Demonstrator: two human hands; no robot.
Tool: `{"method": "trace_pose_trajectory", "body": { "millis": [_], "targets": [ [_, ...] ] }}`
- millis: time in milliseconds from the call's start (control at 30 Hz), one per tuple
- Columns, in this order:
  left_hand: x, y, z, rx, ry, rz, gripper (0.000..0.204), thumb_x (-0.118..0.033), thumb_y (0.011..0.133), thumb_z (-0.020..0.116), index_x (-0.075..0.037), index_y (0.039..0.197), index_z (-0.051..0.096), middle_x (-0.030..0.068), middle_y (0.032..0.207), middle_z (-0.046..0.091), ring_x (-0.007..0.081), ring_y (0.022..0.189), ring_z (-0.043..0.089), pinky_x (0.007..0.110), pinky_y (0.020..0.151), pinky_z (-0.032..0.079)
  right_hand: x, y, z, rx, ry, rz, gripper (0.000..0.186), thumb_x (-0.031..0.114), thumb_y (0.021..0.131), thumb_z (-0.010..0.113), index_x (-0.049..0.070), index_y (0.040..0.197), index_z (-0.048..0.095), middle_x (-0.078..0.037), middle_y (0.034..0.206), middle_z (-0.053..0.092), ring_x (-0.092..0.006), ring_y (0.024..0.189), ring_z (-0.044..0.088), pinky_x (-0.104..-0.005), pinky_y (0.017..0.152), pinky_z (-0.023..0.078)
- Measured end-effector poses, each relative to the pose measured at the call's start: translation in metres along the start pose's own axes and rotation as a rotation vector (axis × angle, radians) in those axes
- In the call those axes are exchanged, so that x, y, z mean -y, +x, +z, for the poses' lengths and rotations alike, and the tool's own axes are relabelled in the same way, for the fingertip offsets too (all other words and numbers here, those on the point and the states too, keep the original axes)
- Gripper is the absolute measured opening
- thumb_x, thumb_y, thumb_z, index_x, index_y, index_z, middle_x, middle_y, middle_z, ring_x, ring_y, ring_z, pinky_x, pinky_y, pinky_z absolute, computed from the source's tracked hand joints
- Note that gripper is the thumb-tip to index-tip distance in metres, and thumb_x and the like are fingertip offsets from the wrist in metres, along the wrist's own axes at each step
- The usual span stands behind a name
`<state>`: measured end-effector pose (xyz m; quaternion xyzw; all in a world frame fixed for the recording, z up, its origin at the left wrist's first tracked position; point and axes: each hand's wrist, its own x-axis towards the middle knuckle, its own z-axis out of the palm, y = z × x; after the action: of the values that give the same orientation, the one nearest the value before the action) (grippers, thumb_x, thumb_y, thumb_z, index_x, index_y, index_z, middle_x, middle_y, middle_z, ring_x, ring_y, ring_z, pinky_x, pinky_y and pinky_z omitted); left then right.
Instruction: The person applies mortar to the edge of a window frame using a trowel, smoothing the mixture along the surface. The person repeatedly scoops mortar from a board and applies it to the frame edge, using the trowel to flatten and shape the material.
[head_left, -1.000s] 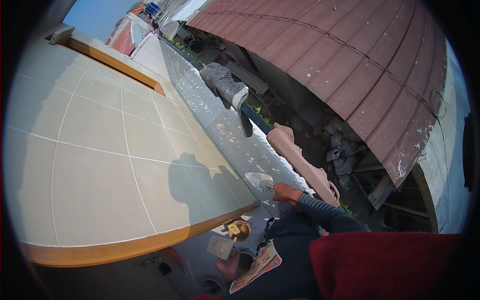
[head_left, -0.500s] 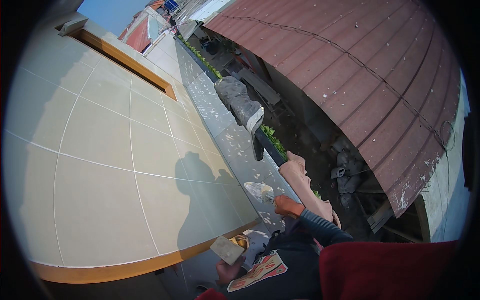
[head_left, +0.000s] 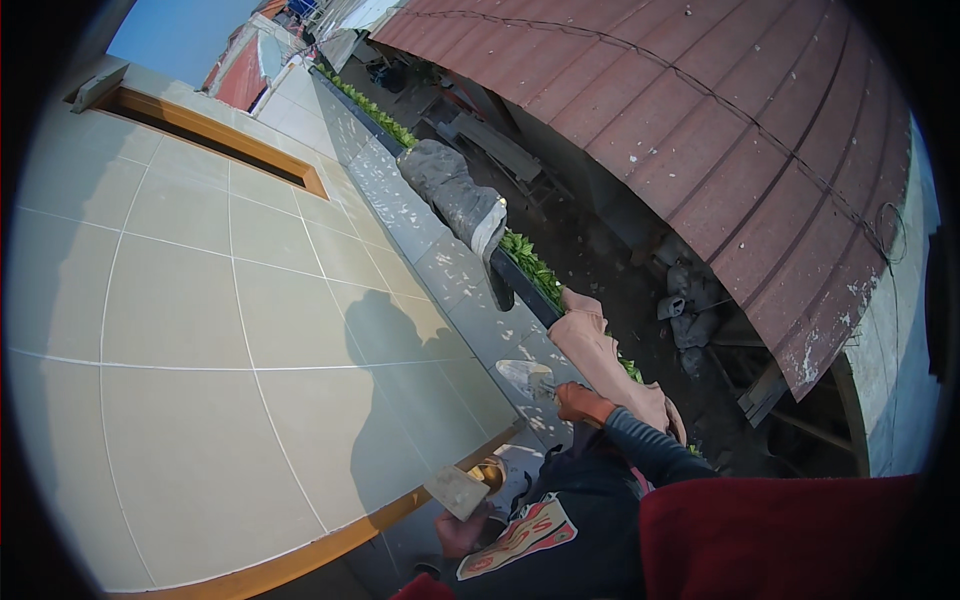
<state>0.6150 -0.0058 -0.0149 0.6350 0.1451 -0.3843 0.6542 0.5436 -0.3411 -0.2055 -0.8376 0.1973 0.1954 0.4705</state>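
Note:
My right hand is closed round the handle of a pointed trowel, whose pale, smeared blade points left over the grey ledge. Lower down, my left hand grips a flat grey rectangular plate by its lower edge; its exact kind is unclear, and the fingers are partly hidden. That plate is close to the orange-brown trim under the beige tiled wall. Behind it shows a yellowish round thing, partly covered.
Dark grey cloth and a pinkish garment hang over a dark-edged planter with green leaves. Beyond the planter is a drop to a shaded yard. A rust-red metal roof rises at right. A wood-framed opening is in the wall.
My view has turned a little, shifting the wall, ledge and roof in the picture. Both hands keep their holds; the trowel blade and the grey plate sit at slightly different angles.

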Motion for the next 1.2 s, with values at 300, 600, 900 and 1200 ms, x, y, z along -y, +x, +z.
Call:
{"method": "trace_pose_trajectory", "body": {
  "millis": [300, 600, 900, 1200],
  "targets": [
    [0.003, -0.004, -0.003, -0.004, -0.675, -0.237, 0.054, 0.008, 0.079, 0.076, 0.007, 0.128, 0.055, 0.0130, 0.118, 0.067, 0.0248, 0.104, 0.067, 0.041, 0.092, 0.056, -0.001, 0.002, -0.009, -0.038, -0.060, -0.069, 0.048, 0.023, 0.073, 0.068, -0.006, 0.110, 0.059, -0.031, 0.103, 0.061, -0.0453, 0.097, 0.064, -0.0475, 0.089, 0.052],
    [0.084, -0.029, -0.042, -0.152, 0.172, 0.233, 0.047, -0.019, 0.088, 0.053, -0.001, 0.132, 0.052, 0.0203, 0.124, 0.059, 0.0344, 0.121, 0.054, 0.055, 0.103, 0.040, 0.038, 0.021, -0.011, 0.209, -0.220, -0.103, 0.029, 0.017, 0.072, 0.066, -0.010, 0.085, 0.069, -0.028, 0.084, 0.069, -0.0429, 0.084, 0.070, -0.0484, 0.074, 0.056],
    [0.201, -0.103, -0.059, -0.215, -1.227, 0.454, 0.047, -0.025, 0.087, 0.062, -0.004, 0.129, 0.056, 0.0176, 0.127, 0.060, 0.0340, 0.122, 0.056, 0.056, 0.102, 0.042, 0.161, 0.016, 0.069, 0.709, -0.712, -0.483, 0.032, 0.027, 0.085, 0.063, -0.004, 0.083, 0.071, -0.021, 0.076, 0.069, -0.0347, 0.069, 0.071, -0.0445, 0.063, 0.056],
    [0.304, -0.161, -0.033, -0.665, -1.734, 0.647, 0.059, -0.020, 0.085, 0.054, 0.003, 0.139, 0.047, 0.0208, 0.136, 0.055, 0.0429, 0.121, 0.056, 0.062, 0.099, 0.046, 0.223, 0.021, 0.220, 0.884, -1.109, -1.005, 0.031, 0.023, 0.090, 0.055, -0.005, 0.086, 0.066, -0.028, 0.087, 0.068, -0.0447, 0.087, 0.066, -0.0534, 0.080, 0.053]
  ]
}}
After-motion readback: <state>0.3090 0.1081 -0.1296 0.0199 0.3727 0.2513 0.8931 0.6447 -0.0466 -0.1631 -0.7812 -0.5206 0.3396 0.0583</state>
